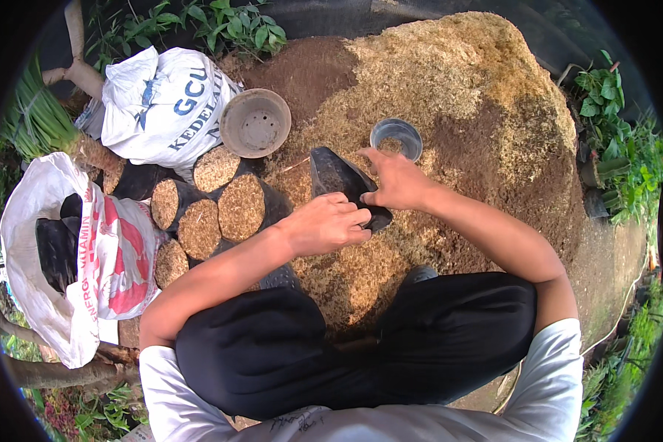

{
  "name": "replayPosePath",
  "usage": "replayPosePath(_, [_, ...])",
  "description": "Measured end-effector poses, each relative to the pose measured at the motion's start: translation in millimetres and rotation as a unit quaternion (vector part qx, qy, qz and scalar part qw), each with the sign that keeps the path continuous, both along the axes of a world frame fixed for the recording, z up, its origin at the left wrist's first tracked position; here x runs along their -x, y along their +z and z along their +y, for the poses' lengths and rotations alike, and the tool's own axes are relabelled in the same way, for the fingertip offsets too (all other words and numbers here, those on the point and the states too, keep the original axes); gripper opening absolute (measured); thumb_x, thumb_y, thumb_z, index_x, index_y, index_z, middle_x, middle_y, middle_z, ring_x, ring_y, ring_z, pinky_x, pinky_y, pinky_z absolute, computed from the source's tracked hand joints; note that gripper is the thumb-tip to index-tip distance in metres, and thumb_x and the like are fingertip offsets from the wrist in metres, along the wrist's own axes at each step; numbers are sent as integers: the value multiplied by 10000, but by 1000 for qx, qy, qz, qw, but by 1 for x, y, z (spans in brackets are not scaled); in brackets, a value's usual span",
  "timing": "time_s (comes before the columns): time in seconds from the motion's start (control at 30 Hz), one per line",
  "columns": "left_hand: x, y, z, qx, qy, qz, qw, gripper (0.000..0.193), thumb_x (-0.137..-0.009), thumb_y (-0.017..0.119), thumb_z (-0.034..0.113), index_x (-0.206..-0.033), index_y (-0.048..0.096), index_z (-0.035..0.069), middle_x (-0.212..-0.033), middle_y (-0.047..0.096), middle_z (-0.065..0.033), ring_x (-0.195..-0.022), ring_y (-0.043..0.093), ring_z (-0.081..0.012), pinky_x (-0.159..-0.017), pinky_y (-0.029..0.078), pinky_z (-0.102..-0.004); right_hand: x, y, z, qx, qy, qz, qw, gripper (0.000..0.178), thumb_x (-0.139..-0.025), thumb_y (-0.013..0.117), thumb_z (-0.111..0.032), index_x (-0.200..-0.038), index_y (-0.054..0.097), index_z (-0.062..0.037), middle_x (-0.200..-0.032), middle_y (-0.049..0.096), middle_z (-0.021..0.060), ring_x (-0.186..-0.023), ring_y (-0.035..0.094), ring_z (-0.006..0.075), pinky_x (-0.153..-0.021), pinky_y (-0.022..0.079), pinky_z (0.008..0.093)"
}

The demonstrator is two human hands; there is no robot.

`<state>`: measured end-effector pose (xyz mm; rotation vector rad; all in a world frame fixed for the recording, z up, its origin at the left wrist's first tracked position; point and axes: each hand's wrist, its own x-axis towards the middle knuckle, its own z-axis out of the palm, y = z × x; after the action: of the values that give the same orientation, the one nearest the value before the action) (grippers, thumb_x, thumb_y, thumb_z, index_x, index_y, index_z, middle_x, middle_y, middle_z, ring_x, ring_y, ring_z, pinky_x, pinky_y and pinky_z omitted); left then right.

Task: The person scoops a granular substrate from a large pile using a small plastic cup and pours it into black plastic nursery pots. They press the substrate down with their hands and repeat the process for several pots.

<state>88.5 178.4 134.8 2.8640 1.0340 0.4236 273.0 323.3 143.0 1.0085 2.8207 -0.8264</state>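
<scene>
My left hand (325, 226) is curled closed on the lower edge of a black plastic planting bag (337, 174). The bag looks limp and mostly flat, and its mouth is partly hidden by my fingers. My right hand (399, 180) is at the bag's right side, thumb and forefinger spread apart, the thumb by the bag's edge. Just beyond the right hand, a small grey pot (415, 140) rests on the heap, with some of the mix in it. Both hands are above the heap of brown soil and pale husks (468, 81).
Several filled black bags (199, 230) stand to the left. Behind them are a wide grey pot (256, 123) with bottom holes and a white sack (162, 110). An open white-and-red sack (114, 258) holds black bags. Green plants (611, 110) line the right edge.
</scene>
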Motion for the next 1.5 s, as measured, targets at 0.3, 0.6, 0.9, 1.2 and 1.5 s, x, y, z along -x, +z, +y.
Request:
replayPosePath(0.3, [10, 7, -24, 90, 102, 20, 990, 639, -890, 797, 344, -1481, 586, 225, -845, 691, -4, -672, 704, -248, -646, 558, -379, -12, -17, 33, 10, -45, 152, 987, 391, -876, 707, -19, -1264, 714, -72, -1100, 775, 192, -984, 771, 368, -921, 629, 433])
replayPosePath(0.6, [14, 15, -24, 100, 60, 103, 988, 261, -781, 739, 126, -1039, 708, 109, -805, 729, -55, -872, 711, -264, -892, 528, -400, -11, -10, 22, 124, -78, 125, 981, 378, -856, 712, 26, -1222, 732, -63, -1010, 763, 62, -878, 763, 184, -822, 615, 368])
replayPosePath(0.9, [37, 42, -43, 296, 49, -112, 947, 176, -720, 703, 44, -891, 695, 86, -805, 694, -67, -835, 684, -315, -1035, 507, -476, -12, -30, 24, 467, -19, -7, 884, 322, -958, 646, -96, -1267, 656, -4, -1125, 741, 113, -962, 768, 197, -779, 675, 345])
replayPosePath(1.2, [43, -14, -48, 314, 78, -44, 945, 272, -758, 711, 74, -1027, 745, 98, -940, 732, -81, -1033, 712, -323, -1226, 380, -598, -30, -61, -7, 437, 5, -212, 874, 582, -994, 691, -165, -1486, 486, 68, -1223, 713, 261, -946, 795, 302, -764, 693, 351])
replayPosePath(1.5, [45, -3, -30, 251, 139, -150, 946, 322, -933, 755, 252, -1162, 755, 26, -1168, 757, -189, -1185, 695, -360, -1173, 460, -502, -88, -59, 40, 246, -96, -182, 947, 590, -1050, 640, -469, -1475, 532, -74, -1226, 729, 198, -1051, 766, 305, -1103, 545, 465])
